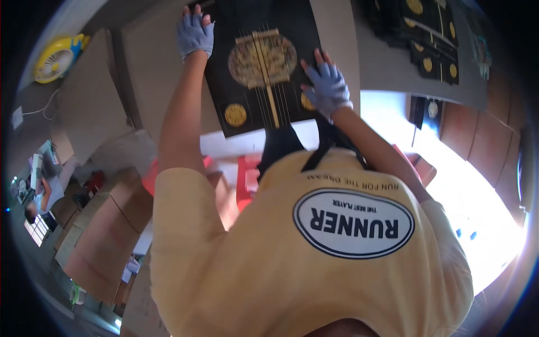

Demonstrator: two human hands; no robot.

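A flat black sheet (306, 25) printed or decorated in gold lies on the table in front of me, its top running out of view. Its large ornate oval medallion (238, 60) is crossed by a gold strip (272, 104) and thin lines. At its lower left is a small round gold emblem (235, 115). My left hand (195, 33), in a blue-grey glove with bare fingertips, rests by the sheet's upper left edge, fingers extended. Gloved the same way, my right hand (328, 87) lies spread on the right edge, partly covering another round emblem (307, 101).
Several similar black and gold pieces (429, 42) are piled on the grey surface at the far right. A yellow fan (56, 59) stands at far left. Red stools (246, 182) are beneath the table edge. Brown cartons (104, 247) and another person (42, 202) are at left.
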